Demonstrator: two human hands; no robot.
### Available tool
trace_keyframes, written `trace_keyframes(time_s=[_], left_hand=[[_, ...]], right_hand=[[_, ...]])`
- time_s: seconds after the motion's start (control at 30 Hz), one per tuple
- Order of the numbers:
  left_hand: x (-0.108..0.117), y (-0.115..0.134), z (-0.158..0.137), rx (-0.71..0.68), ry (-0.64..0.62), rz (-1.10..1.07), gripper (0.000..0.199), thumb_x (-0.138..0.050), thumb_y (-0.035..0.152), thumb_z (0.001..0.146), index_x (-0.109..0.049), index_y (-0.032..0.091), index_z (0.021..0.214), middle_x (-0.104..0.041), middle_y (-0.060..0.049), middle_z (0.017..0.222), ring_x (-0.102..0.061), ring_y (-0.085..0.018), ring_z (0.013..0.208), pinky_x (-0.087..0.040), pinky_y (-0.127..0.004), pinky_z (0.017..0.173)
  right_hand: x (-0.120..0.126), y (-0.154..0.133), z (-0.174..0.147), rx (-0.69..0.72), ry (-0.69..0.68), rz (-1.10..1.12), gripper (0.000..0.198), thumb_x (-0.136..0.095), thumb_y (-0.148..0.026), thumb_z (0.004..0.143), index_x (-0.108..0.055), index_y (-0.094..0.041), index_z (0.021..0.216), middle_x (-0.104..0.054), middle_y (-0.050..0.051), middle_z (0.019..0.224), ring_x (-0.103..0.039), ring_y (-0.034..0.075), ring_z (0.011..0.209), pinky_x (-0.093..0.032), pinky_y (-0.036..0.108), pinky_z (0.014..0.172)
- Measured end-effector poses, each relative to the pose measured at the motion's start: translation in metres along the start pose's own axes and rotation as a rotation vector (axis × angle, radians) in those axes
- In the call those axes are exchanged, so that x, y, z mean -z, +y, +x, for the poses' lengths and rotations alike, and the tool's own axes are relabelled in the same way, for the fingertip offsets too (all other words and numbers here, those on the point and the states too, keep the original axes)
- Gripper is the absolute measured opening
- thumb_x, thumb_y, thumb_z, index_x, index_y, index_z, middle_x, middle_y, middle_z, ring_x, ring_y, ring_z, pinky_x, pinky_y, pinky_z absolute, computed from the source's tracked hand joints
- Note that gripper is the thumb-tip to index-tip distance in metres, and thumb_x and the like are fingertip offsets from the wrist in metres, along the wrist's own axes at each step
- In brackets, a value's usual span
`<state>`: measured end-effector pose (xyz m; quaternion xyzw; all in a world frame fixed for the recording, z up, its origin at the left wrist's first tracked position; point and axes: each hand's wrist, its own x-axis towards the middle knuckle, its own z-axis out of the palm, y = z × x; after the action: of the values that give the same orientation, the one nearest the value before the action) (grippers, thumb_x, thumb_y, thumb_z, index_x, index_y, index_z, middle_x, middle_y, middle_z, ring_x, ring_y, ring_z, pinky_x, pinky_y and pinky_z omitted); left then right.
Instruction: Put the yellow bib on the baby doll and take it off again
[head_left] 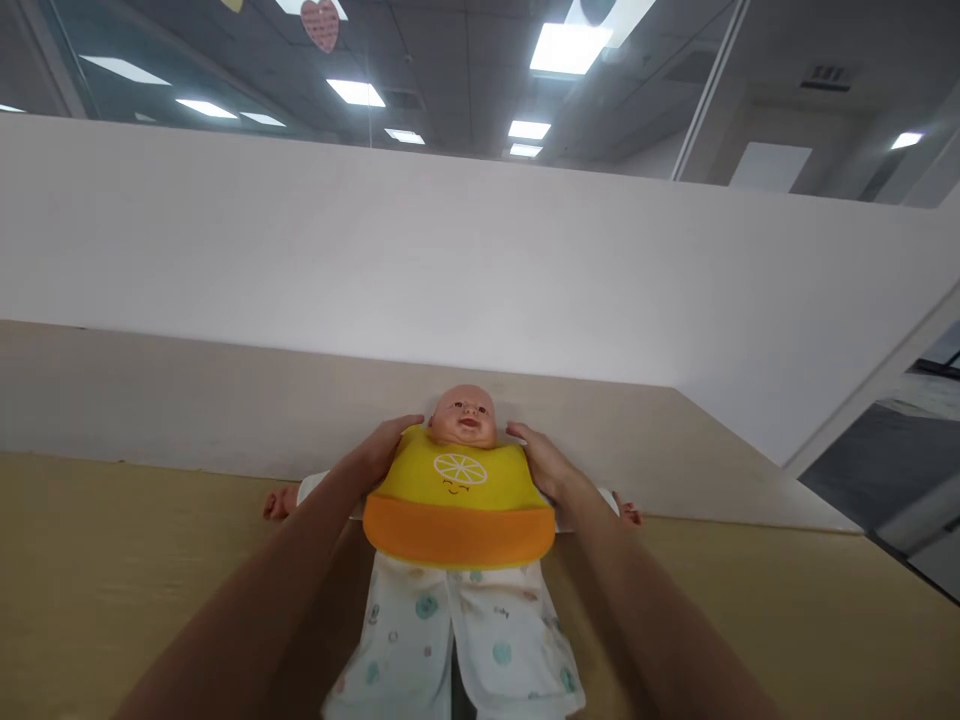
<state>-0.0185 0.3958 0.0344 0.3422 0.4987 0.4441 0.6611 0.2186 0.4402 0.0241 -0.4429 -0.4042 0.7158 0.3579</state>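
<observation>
A baby doll lies on its back with its arms stretched out to both sides. It wears a yellow bib printed with a white citrus slice and a smiling face. An orange catch pocket runs along the bib's lower edge. Below it show white patterned pants. My left hand rests at the bib's upper left edge, fingers stretched toward the doll's head. On the opposite side, my right hand lies along the bib's edge by the shoulder, fingers extended. Both palms are partly hidden.
The doll lies across a tan surface and a pale strip against a white low wall. Above the wall is glass with a heart-shaped sticker and ceiling lights. An opening with dark floor appears at the right.
</observation>
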Motion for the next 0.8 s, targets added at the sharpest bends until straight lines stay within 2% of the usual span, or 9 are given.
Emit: trace_keyframes(time_s=[0.17,0.33,0.47,0.6,0.8], left_hand=[[0.001,0.0,0.019,0.097,0.0,-0.096,0.037,-0.066,0.045,0.066,-0.067,0.014,0.085,-0.069,-0.006,0.062,-0.063,-0.022,0.055,-0.051,-0.03,0.055],[-0.001,-0.005,0.015,0.011,-0.041,-0.236,0.039,-0.063,0.041,0.071,-0.066,0.017,0.101,-0.071,-0.003,0.071,-0.065,-0.02,0.06,-0.052,-0.03,0.062],[-0.011,-0.008,-0.004,-0.009,-0.02,-0.267,0.044,-0.065,0.039,0.07,-0.065,0.014,0.106,-0.072,-0.005,0.076,-0.067,-0.022,0.066,-0.053,-0.032,0.066],[-0.018,-0.018,-0.031,-0.013,-0.013,-0.3,0.047,-0.067,0.035,0.068,-0.064,0.013,0.11,-0.072,-0.007,0.076,-0.066,-0.023,0.066,-0.053,-0.032,0.063],[-0.015,-0.054,-0.065,-0.172,0.062,-0.207,0.081,-0.059,0.005,0.049,-0.05,0.013,0.129,-0.067,0.001,0.062,-0.059,-0.015,0.05,-0.045,-0.025,0.051]], right_hand=[[-0.003,0.009,0.025,-0.005,0.035,0.12,0.043,-0.059,-0.042,0.074,-0.056,-0.02,0.11,-0.065,-0.001,0.066,-0.062,0.018,0.06,-0.05,0.032,0.063],[-0.008,0.012,0.018,0.114,0.089,0.228,0.039,-0.062,-0.036,0.07,-0.062,-0.019,0.105,-0.069,0.0,0.08,-0.062,0.016,0.067,-0.048,0.027,0.065],[-0.014,0.016,-0.003,0.153,0.101,0.27,0.038,-0.062,-0.036,0.066,-0.065,-0.021,0.102,-0.07,0.0,0.09,-0.063,0.019,0.082,-0.048,0.028,0.073],[-0.019,0.025,-0.033,0.238,0.099,0.243,0.034,-0.062,-0.037,0.064,-0.069,-0.023,0.094,-0.07,-0.001,0.102,-0.061,0.022,0.099,-0.045,0.03,0.085],[-0.025,0.044,-0.085,0.299,0.111,0.212,0.034,-0.065,-0.036,0.057,-0.072,-0.021,0.087,-0.068,0.002,0.109,-0.054,0.024,0.113,-0.04,0.032,0.095]])
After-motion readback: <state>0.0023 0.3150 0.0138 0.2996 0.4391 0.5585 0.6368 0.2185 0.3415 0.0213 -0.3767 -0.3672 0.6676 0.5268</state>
